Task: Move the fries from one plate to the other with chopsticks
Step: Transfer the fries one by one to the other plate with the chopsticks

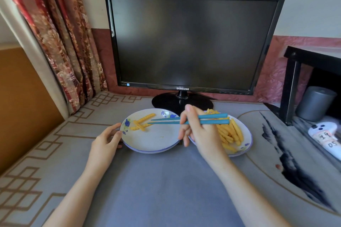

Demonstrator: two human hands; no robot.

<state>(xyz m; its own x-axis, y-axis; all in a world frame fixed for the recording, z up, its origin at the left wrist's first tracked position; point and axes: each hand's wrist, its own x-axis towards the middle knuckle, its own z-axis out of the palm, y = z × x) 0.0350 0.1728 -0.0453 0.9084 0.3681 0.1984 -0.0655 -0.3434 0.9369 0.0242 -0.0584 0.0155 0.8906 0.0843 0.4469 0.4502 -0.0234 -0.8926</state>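
Two white plates with blue flowers stand side by side on the table. The left plate point(156, 142) carries three fries point(141, 122) near its far left. The right plate point(248, 134) bears a heap of several fries point(229, 132). My right hand point(200, 131) grips a pair of blue chopsticks point(190, 119) over the gap between the plates. Their tips point left and reach the fries on the left plate, slightly apart, with nothing between them. My left hand point(107, 140) holds the left plate's rim with thumb and fingers.
A black Samsung monitor point(191, 42) stands just behind the plates, its round base point(166, 101) touching their far edges. A patterned curtain point(64, 42) hangs at the left. At the right are a black shelf point(293, 83), a grey cylinder point(315, 103) and a white object point(326, 134).
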